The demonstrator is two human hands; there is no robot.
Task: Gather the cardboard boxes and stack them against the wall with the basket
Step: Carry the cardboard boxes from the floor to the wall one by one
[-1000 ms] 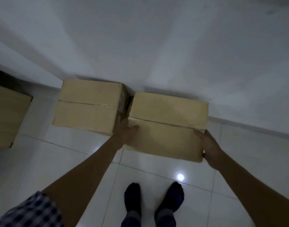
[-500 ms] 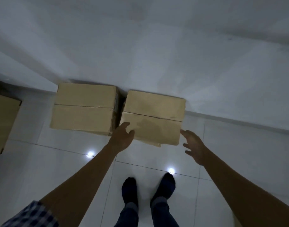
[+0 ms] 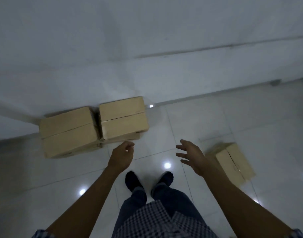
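Three boxes are plain tan: two beyond the fingertips of the left hand, one right of the right hand's fingers. Floor glossy white tile; shirt blue-white check; socks dark.

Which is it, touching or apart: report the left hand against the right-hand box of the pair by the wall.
Apart. The head view shows bare floor tile between the left hand and the right-hand box; the fingers hold nothing.
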